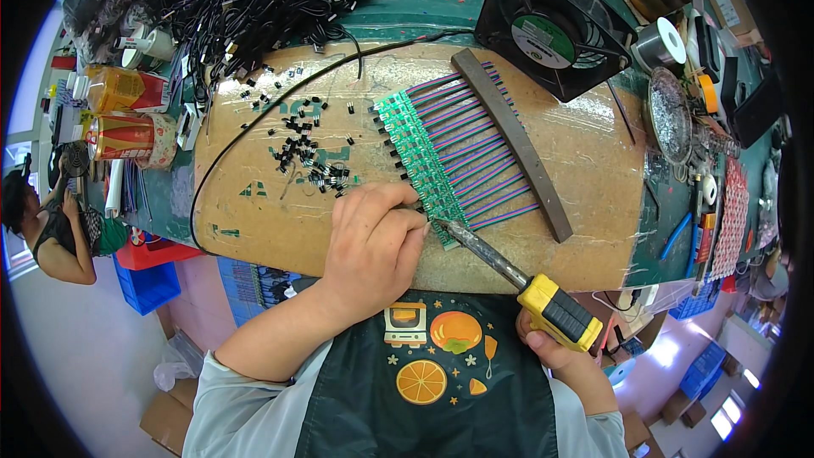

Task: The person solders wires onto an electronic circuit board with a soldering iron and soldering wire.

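Observation:
A green strip of small circuit boards (415,144) lies slantwise on the brown work board, small black parts sticking out along its left edge. My left hand (373,233) is closed in a pinch at the strip's lower left edge; what lies between the fingertips is hidden. In my right hand (547,343) is a soldering iron (555,309) with a yellow and black handle. Its tip meets the strip's lower end, close to my left fingertips. Striped ribbon wires (475,157) run right from the strip, under a dark curved bar (517,148).
Loose black components (305,148) are scattered left of the strip. A black cable (246,123) curves around them to a black fan (555,30). Bundled black cables (280,0) fill the back left. A solder spool (660,44) and metal dish (670,114) stand right. Another person (59,220) is far left.

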Demonstrator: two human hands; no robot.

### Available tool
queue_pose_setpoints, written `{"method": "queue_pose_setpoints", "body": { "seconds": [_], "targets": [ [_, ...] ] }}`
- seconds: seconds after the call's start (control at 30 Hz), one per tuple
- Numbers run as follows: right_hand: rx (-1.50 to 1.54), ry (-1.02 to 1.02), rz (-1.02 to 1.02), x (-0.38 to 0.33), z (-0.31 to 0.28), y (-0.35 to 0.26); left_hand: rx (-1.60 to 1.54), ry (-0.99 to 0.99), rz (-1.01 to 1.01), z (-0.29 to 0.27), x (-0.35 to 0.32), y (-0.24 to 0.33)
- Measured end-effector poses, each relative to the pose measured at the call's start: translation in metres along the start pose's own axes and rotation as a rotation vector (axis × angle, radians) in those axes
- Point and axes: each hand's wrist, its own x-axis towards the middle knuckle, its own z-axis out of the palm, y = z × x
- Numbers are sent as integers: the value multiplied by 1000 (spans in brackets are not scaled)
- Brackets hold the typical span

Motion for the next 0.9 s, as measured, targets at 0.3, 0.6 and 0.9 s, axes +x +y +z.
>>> {"method": "queue_pose_setpoints", "body": {
  "seconds": [0.3, 0.6, 0.9],
  "targets": [
    [12, 19, -28, 4, -1, -12, -2, -12, 4, 0, 0, 0],
    [-11, 32, -79, 2, 0, -5, -6, -2, 6, 0, 1, -1],
    [14, 34, -144, -4, 0, 5, -10, 7, 0, 0, -1, 0]
  ]
}}
